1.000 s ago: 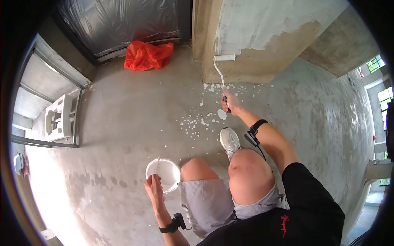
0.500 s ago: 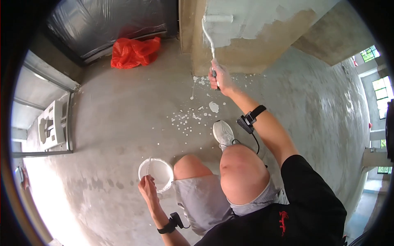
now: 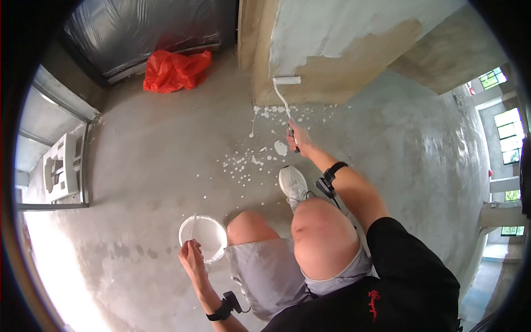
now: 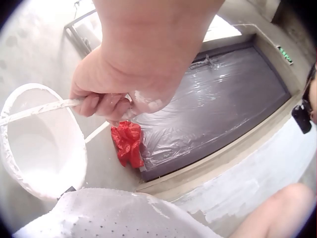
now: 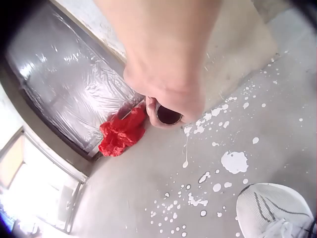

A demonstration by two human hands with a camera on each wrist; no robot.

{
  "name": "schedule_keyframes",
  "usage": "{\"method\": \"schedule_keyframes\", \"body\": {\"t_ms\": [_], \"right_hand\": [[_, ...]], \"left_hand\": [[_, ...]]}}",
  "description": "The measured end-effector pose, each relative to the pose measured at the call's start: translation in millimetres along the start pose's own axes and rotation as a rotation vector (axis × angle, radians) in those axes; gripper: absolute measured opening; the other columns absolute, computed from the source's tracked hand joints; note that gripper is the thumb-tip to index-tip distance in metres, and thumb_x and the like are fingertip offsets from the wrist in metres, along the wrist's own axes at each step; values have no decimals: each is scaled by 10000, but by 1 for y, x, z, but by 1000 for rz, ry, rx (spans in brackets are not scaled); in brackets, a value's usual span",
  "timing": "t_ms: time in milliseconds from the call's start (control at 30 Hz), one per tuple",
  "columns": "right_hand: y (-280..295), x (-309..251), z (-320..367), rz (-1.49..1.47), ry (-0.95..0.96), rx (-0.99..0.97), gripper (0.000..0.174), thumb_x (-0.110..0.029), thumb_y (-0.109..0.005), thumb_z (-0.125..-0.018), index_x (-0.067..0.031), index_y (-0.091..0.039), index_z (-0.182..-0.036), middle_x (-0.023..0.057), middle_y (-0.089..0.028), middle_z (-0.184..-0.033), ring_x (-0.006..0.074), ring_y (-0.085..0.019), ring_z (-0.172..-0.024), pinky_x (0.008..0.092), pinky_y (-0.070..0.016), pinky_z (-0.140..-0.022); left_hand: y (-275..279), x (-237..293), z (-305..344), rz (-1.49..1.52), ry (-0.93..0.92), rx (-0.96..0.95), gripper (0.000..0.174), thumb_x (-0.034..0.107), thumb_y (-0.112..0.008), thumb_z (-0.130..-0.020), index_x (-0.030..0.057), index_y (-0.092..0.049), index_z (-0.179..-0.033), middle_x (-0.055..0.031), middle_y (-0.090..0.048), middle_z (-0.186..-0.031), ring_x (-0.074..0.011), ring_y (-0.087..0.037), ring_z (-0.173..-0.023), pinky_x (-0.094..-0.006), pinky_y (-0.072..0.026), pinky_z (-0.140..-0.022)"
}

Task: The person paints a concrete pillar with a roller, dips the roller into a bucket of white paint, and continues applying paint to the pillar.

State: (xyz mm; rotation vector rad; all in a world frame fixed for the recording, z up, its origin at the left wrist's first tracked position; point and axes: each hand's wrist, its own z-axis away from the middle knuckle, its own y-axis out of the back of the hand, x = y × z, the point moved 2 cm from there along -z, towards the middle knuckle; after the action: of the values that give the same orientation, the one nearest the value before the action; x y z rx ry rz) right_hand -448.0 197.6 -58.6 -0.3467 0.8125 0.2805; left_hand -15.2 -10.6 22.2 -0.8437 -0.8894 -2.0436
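White paint roller (image 3: 287, 81): right hand (image 3: 298, 138) grips its handle, upper centre; left hand (image 3: 192, 257) grips the bucket (image 3: 213, 239) handle, lower left.

Daylight dominates the head view: the floor (image 3: 138, 166) burns out to white at 8 o'clock, while the windows (image 3: 509, 130) glare near 3 o'clock. Soft sheen lies on the floor towards 3 o'clock, and the plastic sheet (image 3: 149, 33) at 11 o'clock catches pale streaks in dimmer surroundings. Wide-angle distortion bends the edges into black corners. The left wrist view washes out the bucket (image 4: 29, 144) at 9 o'clock; the right wrist view, slightly soft, flares at 8 o'clock.
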Motion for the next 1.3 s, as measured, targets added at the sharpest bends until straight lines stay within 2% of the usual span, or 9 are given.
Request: {"method": "schedule_keyframes", "body": {"t_ms": [200,333,500,567,667,767,933,1067,1300], "right_hand": [[60,-53,35,-60,167,108,522,-580,-474,-932,-116,-426,-696,-28,-341,-483,100,-305,-356,273,-254,-353],[74,-84,48,105,269,129,550,-604,-457,-930,-117,-408,-679,-27,-344,-488,93,-309,-350,270,-255,-344],[64,-129,77,91,321,69,547,-603,-428,-944,-113,-407,-701,-29,-342,-491,84,-299,-350,264,-255,-345],[56,-154,86,49,407,-46,536,-601,-414,-950,-116,-411,-723,-32,-336,-498,85,-291,-353,259,-254,-350],[45,-201,107,71,492,-70,532,-603,-401,-953,-118,-414,-733,-32,-336,-512,85,-280,-359,256,-249,-354],[39,-236,126,23,512,-143,520,-597,-401,-955,-122,-421,-747,-30,-341,-525,85,-272,-368,256,-245,-359],[21,-286,160,27,609,-140,504,-592,-422,-950,-129,-431,-753,-27,-348,-529,87,-278,-371,259,-240,-363],[16,-289,152,-23,590,-144,518,-609,-408,-946,-135,-434,-739,-40,-343,-530,76,-289,-370,246,-247,-366],[52,-184,97,4,324,-101,561,-657,-422,-915,-137,-417,-704,-32,-314,-494,98,-280,-361,266,-233,-356]], "left_hand": [[-2,-4,0,63,-12,8,245,177,-530,-845,28,-530,-650,50,-356,-516,-46,-307,-443,-237,-216,-416],[-4,-10,-7,65,-27,0,234,170,-533,-833,37,-517,-642,56,-343,-518,-39,-283,-443,-233,-197,-410],[-4,-8,-10,23,-28,-52,256,182,-535,-843,20,-532,-645,33,-378,-515,-52,-330,-451,-241,-227,-422],[-3,-8,-11,1,-69,-55,263,190,-527,-843,14,-529,-647,27,-389,-525,-53,-336,-461,-244,-234,-429],[-5,-4,-14,11,-113,-85,275,199,-520,-842,2,-533,-650,18,-400,-534,-65,-347,-474,-251,-247,-441],[-6,-14,-27,-40,-155,-52,257,189,-518,-841,33,-525,-638,39,-371,-509,-51,-328,-438,-243,-238,-409],[-13,-30,-35,3,-167,-60,263,204,-532,-832,34,-532,-631,35,-372,-493,-59,-329,-414,-247,-238,-395],[-18,-16,-30,9,-141,-69,255,196,-531,-803,14,-519,-626,19,-373,-506,-73,-326,-445,-269,-233,-423],[-8,-43,-42,-47,-167,-48,293,195,-511,-841,-6,-515,-628,-6,-407,-531,-110,-371,-506,-304,-273,-477]]}}
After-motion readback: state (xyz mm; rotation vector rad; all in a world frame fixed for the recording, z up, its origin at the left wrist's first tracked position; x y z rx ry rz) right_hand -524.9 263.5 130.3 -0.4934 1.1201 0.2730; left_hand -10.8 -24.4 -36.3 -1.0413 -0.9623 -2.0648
